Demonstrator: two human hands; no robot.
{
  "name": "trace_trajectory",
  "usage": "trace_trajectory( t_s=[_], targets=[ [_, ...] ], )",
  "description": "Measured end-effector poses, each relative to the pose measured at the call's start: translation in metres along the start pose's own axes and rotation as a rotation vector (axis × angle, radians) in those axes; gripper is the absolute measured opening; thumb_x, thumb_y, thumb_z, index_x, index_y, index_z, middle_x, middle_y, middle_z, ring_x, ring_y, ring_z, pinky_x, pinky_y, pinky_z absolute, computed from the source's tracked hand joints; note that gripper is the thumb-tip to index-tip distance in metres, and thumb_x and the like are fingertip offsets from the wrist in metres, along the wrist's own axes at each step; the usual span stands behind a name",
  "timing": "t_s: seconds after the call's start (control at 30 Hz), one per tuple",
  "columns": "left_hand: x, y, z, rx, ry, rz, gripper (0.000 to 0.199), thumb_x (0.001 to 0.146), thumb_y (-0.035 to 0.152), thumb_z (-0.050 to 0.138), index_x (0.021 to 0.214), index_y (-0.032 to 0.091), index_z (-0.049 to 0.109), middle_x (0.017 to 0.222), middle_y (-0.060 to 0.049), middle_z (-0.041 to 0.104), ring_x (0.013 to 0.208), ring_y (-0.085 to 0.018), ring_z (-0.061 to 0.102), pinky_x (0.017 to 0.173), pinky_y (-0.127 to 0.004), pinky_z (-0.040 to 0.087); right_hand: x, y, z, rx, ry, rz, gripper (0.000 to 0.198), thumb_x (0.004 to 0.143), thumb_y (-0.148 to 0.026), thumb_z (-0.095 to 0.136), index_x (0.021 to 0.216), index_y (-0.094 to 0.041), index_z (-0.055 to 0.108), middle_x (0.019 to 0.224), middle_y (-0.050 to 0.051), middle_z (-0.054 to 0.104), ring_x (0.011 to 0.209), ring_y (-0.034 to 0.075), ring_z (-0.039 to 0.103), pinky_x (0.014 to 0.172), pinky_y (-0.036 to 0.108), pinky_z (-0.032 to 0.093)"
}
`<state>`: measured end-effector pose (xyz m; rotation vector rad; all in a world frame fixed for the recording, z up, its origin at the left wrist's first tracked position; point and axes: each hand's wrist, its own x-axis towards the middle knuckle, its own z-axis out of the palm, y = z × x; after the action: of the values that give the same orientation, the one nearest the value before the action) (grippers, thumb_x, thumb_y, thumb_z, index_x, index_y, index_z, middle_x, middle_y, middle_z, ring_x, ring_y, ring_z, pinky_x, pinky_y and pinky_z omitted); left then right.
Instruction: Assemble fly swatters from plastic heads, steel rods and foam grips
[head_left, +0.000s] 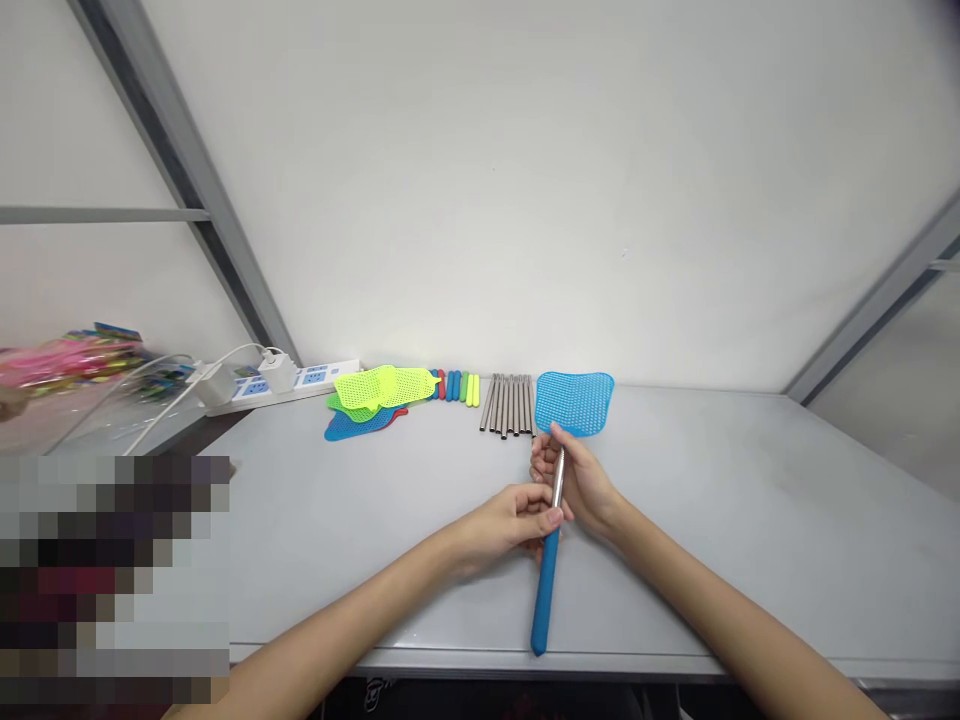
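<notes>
Near the front edge of the desk (787, 480), our left hand (517, 522) grasps the blue grip (546, 590) where it meets the rod (559, 472), and our right hand (586, 482) grasps the foot of the blue mesh (574, 400) at the rod's far end, probably to keep all three in line; whether mesh and rod are joined, we cannot tell. Behind, mesh heads (384, 384), spare grips (455, 386) and bare rods (510, 405) lie grouped by kind, seemingly for easy picking.

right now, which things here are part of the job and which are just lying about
Likely in the job: blue handle and metal rod, both held; blue mesh head at the right hand; metal tubes; coloured handles; piled mesh heads.

Apparently not in it: white power strip; plugged-in adapters; pink bundle, blurred, far left.
</notes>
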<state>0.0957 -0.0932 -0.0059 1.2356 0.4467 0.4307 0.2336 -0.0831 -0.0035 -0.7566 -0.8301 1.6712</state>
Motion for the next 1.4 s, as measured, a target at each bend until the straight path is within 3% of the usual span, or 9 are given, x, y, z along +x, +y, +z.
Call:
trace_trajectory(
  t_s=[0.2, 0.33, 0.5, 0.67, 0.83, 0.97, 1.07, 1.2, 1.4],
  targets=[
    [0.004, 0.009, -0.006, 0.023, 0.276, 0.207, 0.041, 0.071, 0.038, 0.059, 0.103, 0.018, 0.043, 0.07, 0.0, 0.051, 0.06, -0.01, 0.05, 0.055, -0.021, 0.041, 0.0, 0.0, -0.001, -0.176, -0.054, 0.032, 0.038, 0.078, -0.051, 0.041, 0.086, -0.017, 0.055, 0.064, 0.0, 0.053, 0.054, 0.011, 0.051, 0.05, 0.022, 0.042],
    [0.004, 0.014, -0.016, 0.114, 0.49, 0.301, 0.032, 0.072, 0.039, 0.057, 0.09, 0.015, 0.047, 0.061, 0.002, 0.05, 0.053, -0.009, 0.048, 0.048, -0.019, 0.036, -0.003, -0.003, 0.001, -0.333, -0.206, 0.069, 0.041, 0.08, -0.052, 0.038, 0.085, -0.015, 0.056, 0.069, 0.003, 0.055, 0.056, 0.011, 0.051, 0.052, 0.022, 0.043],
    [0.005, 0.017, -0.024, 0.125, 0.683, 0.316, 0.028, 0.066, 0.036, 0.063, 0.078, 0.014, 0.051, 0.061, 0.002, 0.051, 0.05, -0.007, 0.044, 0.045, -0.017, 0.032, -0.007, -0.008, -0.002, -0.464, -0.227, 0.208, 0.036, 0.078, -0.05, 0.044, 0.077, -0.015, 0.053, 0.05, -0.007, 0.032, 0.037, 0.002, 0.022, 0.034, 0.014, 0.021],
    [0.003, 0.028, -0.028, -0.278, 0.647, 0.383, 0.029, 0.075, 0.039, 0.048, 0.081, 0.012, 0.055, 0.076, -0.006, 0.059, 0.067, -0.013, 0.054, 0.061, -0.024, 0.042, -0.006, -0.006, -0.005, -0.495, -0.219, 0.225, 0.036, 0.078, -0.051, 0.043, 0.076, -0.015, 0.051, 0.049, -0.009, 0.025, 0.037, 0.002, 0.015, 0.033, 0.013, 0.014],
    [-0.001, 0.041, -0.034, -0.667, 0.636, 0.463, 0.037, 0.082, 0.041, 0.032, 0.072, 0.011, 0.052, 0.061, -0.004, 0.051, 0.058, -0.014, 0.053, 0.059, -0.029, 0.044, -0.003, 0.007, -0.006, -0.468, -0.226, 0.215, 0.034, 0.079, -0.048, 0.043, 0.073, -0.015, 0.05, 0.048, -0.009, 0.03, 0.035, 0.002, 0.02, 0.033, 0.014, 0.017],
    [0.003, 0.038, -0.038, -0.73, 0.589, 0.562, 0.041, 0.086, 0.045, 0.024, 0.069, 0.015, 0.045, 0.046, 0.006, 0.031, 0.038, -0.007, 0.033, 0.043, -0.02, 0.035, -0.007, 0.022, 0.003, -0.405, -0.229, 0.172, 0.032, 0.077, -0.046, 0.047, 0.069, -0.015, 0.047, 0.05, -0.007, 0.036, 0.035, 0.002, 0.027, 0.032, 0.015, 0.021],
    [0.006, 0.036, -0.037, -0.732, 0.653, 0.562, 0.039, 0.087, 0.044, 0.025, 0.062, 0.016, 0.037, 0.043, 0.008, 0.02, 0.033, -0.005, 0.021, 0.035, -0.016, 0.023, -0.011, 0.031, 0.015, -0.294, -0.195, 0.268, 0.032, 0.077, -0.048, 0.045, 0.07, -0.017, 0.042, 0.049, -0.009, 0.031, 0.032, 0.001, 0.016, 0.03, 0.013, 0.012],
    [0.01, 0.039, -0.034, -0.715, 0.728, 0.587, 0.043, 0.086, 0.048, 0.024, 0.057, 0.017, 0.03, 0.043, 0.008, 0.015, 0.031, -0.004, 0.015, 0.031, -0.016, 0.015, -0.014, 0.037, 0.027, -0.285, -0.132, 0.26, 0.031, 0.077, -0.048, 0.044, 0.068, -0.018, 0.039, 0.046, -0.01, 0.028, 0.032, 0.001, 0.013, 0.029, 0.013, 0.009],
    [0.016, 0.036, -0.032, -0.744, 0.689, 0.619, 0.041, 0.087, 0.044, 0.027, 0.056, 0.017, 0.029, 0.042, 0.008, 0.017, 0.03, -0.004, 0.015, 0.03, -0.016, 0.015, -0.014, 0.037, 0.024, -0.224, -0.119, 0.29, 0.027, 0.08, -0.041, 0.042, 0.067, -0.018, 0.04, 0.045, -0.01, 0.026, 0.033, 0.002, 0.011, 0.029, 0.013, 0.008]
  ],
)
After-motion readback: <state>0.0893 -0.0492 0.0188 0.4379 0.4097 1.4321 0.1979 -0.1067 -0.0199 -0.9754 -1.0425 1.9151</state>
